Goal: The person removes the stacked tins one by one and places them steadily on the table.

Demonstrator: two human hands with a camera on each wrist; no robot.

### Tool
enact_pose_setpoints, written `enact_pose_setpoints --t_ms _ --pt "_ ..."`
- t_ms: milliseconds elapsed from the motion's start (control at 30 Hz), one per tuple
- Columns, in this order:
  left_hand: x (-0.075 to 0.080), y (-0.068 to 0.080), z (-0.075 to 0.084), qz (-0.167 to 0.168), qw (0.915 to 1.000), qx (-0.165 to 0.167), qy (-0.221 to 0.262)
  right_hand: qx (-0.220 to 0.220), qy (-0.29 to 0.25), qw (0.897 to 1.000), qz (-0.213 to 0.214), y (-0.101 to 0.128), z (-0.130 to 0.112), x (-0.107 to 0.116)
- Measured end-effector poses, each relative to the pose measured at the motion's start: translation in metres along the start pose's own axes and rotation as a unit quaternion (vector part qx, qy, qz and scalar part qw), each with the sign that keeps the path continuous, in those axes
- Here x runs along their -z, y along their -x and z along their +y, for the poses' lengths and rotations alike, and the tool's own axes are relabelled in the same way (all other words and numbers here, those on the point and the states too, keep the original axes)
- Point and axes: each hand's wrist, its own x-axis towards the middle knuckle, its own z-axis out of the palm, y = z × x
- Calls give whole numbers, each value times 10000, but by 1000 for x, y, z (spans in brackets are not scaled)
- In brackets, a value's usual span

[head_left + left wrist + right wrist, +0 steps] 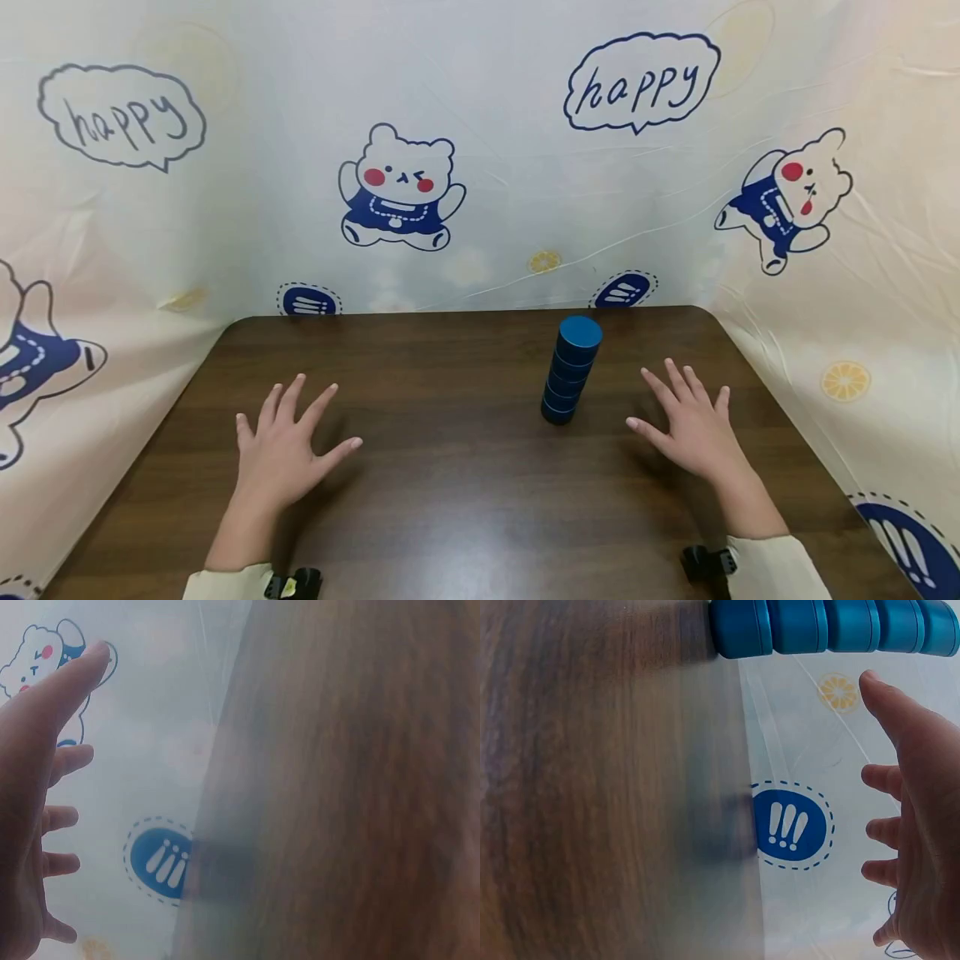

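A dark wooden table [465,500] is walled on three sides by a pale printed cloth [495,125] with cartoon bears, "happy" speech bubbles, lemon slices and blue exclamation badges. Nothing lies between either hand and the stack [572,369] of blue round pucks, which stands upright on the right half of the table, leaning slightly; about five pucks can be counted.

The left hand [281,446] lies palm down on the table, well apart from the stack, fingers straight and spread, grasping nothing. The right hand [690,425] is likewise palm down and released, fingers fanned, near the stack's right side but not touching it. Whether the palms press the wood or sit just above it cannot be told.

In the left wrist view the fingers [71,757] show at the left edge against the cloth, with the table blurred. In the right wrist view the stack [832,626] runs along the top edge, cut off at the right, and the hand's [922,847] fingers stretch out below it, clear of it. Pale sleeves and dark wrist mounts are cropped at the bottom of the head view.
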Motion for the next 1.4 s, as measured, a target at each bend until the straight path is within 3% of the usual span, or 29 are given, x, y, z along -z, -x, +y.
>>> enact_pose_setpoints --t_ms 333,900,1400 --pt "-6 -10 13 171 9992 -252 249 106 -96 9998 115 -6 -4 1" --pt "-11 -21 36 126 9954 -522 793 192 -866 9960 144 -10 -11 -1" --pt "-12 -26 51 293 9880 -759 1309 456 -1673 9845 253 -12 -17 -3"
